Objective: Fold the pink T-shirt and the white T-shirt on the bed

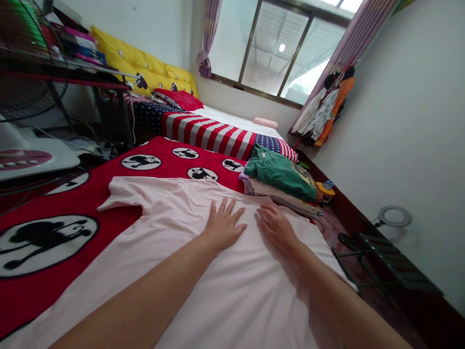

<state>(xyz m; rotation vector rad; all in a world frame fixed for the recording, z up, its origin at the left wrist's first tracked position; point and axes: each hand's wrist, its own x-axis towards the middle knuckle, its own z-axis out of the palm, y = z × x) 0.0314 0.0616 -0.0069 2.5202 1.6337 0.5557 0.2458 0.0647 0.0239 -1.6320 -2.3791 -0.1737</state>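
Note:
A pale pink T-shirt (174, 228) lies spread out over a red blanket (163, 155) printed with black figures in white ovals. Its left sleeve reaches out over the blanket, and light creases run across the cloth. My left hand (223, 225) rests palm down near the upper middle of the shirt, fingers spread. To its right, my right hand (278, 228) touches the shirt edge-on, its fingers stretched out and close together. Neither hand grasps the cloth. Just beyond the shirt's top right sits a stack of folded clothes (279, 194) with a green garment (279, 169) on top.
A white fan base (32, 155) and a desk (90, 70) stand at the left. Behind is a bed with a striped, starred cover (210, 133). Clothes hang (327, 109) by the curtain; a dark green folding chair (395, 261) and ring light (395, 216) are at the right.

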